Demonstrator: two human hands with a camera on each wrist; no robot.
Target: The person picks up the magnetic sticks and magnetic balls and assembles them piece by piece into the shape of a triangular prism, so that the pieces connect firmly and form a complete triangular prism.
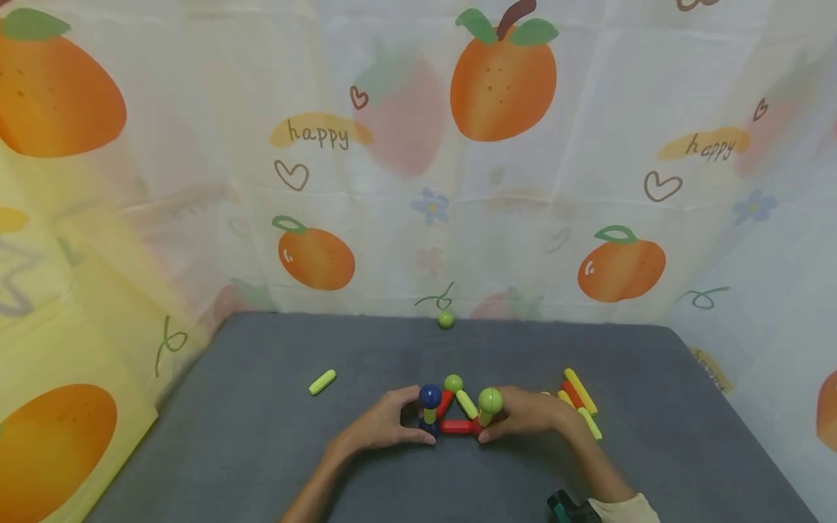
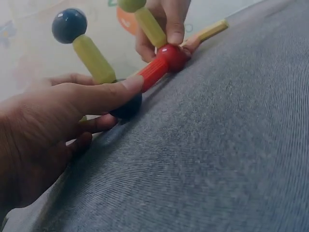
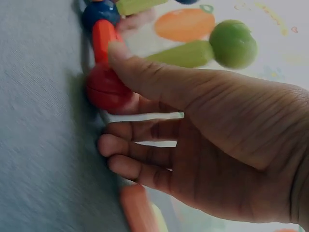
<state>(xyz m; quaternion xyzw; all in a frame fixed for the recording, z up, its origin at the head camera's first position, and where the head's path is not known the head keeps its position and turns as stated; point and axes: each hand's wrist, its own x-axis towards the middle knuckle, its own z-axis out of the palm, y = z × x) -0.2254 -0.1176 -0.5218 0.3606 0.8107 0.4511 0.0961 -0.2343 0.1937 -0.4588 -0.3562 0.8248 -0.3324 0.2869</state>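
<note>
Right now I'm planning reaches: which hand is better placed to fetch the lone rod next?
Probably the left hand, once it releases the lower blue ball: it's nearer the lone rod, while the right hand would reach across the build.

Grey table [image 1: 229,443] is topped w/ frame [image 1: 457,426] nr ctr, lime stick [image 1: 322,383] at L, ball [image 1: 446,319] at far edge; sticks [image 1: 580,391] are bunched R.
</note>
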